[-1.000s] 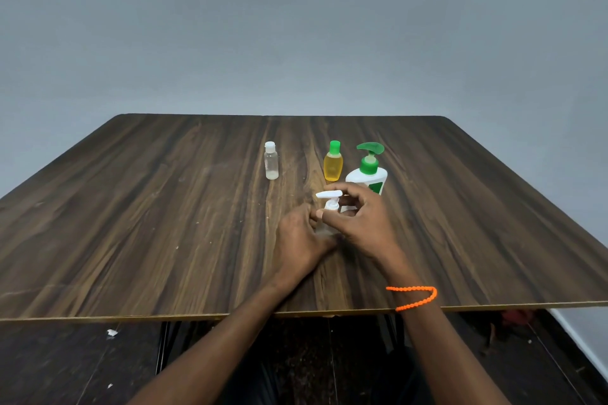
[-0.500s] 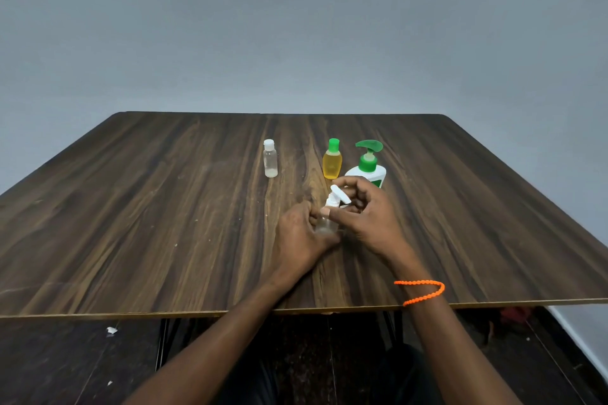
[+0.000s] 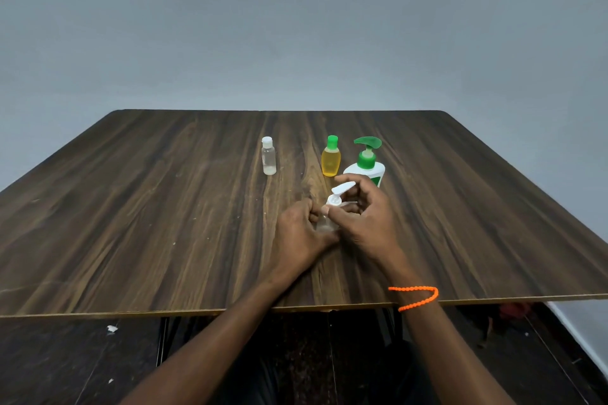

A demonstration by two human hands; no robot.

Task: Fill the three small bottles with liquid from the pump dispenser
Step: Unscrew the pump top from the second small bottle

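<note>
Gripping the small clear bottle [image 3: 325, 223] in my left hand [image 3: 301, 233], my right hand [image 3: 365, 217] pinches its white pump cap [image 3: 339, 194].

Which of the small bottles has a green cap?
The yellow bottle, standing just left of the big pump dispenser. The clear bottle farther left has a white cap.

table [image 3: 164, 223]: matt wood grain | clear bottle [image 3: 268, 159]: glossy, likely plastic | bracelet [image 3: 416, 297]: orange beads
</note>
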